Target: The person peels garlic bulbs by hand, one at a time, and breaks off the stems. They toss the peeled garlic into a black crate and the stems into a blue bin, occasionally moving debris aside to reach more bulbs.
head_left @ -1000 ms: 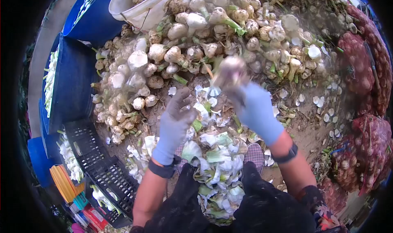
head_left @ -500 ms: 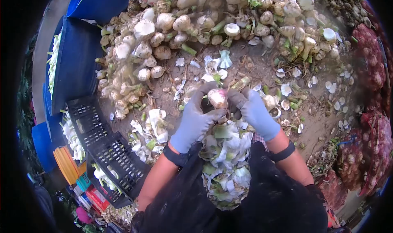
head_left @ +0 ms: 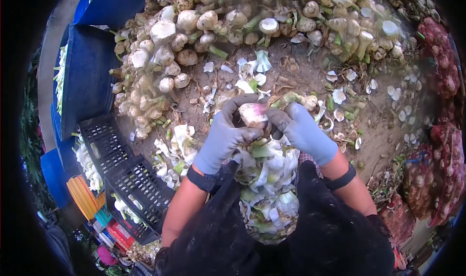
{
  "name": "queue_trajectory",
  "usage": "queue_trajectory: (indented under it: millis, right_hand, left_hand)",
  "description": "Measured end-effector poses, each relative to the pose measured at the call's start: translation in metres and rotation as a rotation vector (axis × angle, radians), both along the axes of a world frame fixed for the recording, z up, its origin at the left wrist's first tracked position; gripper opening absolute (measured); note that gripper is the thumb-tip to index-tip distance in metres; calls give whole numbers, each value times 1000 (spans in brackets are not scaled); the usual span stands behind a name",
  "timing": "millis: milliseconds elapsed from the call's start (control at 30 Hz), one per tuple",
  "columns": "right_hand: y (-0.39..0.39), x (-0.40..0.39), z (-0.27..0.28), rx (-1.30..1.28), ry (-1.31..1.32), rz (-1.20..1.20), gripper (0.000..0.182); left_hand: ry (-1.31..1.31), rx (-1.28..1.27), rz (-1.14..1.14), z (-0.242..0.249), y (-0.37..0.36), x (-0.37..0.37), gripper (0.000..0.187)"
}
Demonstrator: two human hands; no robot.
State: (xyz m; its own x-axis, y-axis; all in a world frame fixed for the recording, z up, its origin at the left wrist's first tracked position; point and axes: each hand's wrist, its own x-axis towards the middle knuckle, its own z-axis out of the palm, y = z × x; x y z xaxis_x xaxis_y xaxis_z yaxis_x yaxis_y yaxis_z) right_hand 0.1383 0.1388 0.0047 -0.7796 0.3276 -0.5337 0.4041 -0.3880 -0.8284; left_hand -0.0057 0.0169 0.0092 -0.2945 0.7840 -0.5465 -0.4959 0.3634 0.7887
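Note:
A garlic bulb (head_left: 253, 114), white with a pinkish-purple side and brownish patches, is gripped by my left hand (head_left: 224, 130), which wears a grey-blue glove with dirty fingertips. At the bulb's right edge, the thumb and fingers of my right hand (head_left: 302, 130), gloved alike, are closed and press against it; the fingertips are partly hidden. Below both hands, a heap of peeled garlic skins (head_left: 272, 179) fills my lap between dark-clothed legs. Just beyond my right hand shows a piece of garlic stalk (head_left: 287, 99).
A big pile of garlic bulbs (head_left: 208, 21) curves round the far side. Black slatted crates (head_left: 138, 181) and blue bins (head_left: 90, 77) with white contents stand at left. Red net bags (head_left: 442, 164) of bulbs line the right. Skins (head_left: 262, 62) litter the dirt floor (head_left: 383, 118).
Both hands stay together round the bulb. The bulb has turned, so its pink side now faces right. The whole view has shifted slightly.

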Motion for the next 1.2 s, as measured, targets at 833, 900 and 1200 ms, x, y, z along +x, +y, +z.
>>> queue_trajectory:
  millis: [833, 900, 1200]
  right_hand:
    - [-14, -11, 12, 121, 120, 24, 37]
    - [-15, -11, 9, 90, 80, 45, 39]
    - [-16, -16, 4, 118, -149, 106, 33]
  left_hand:
    - [-194, 223, 103, -11, -26, -11, 65]
    - [-143, 196, 92, -12, -30, -10, 64]
    - [55, 22, 91, -17, -34, -5, 64]
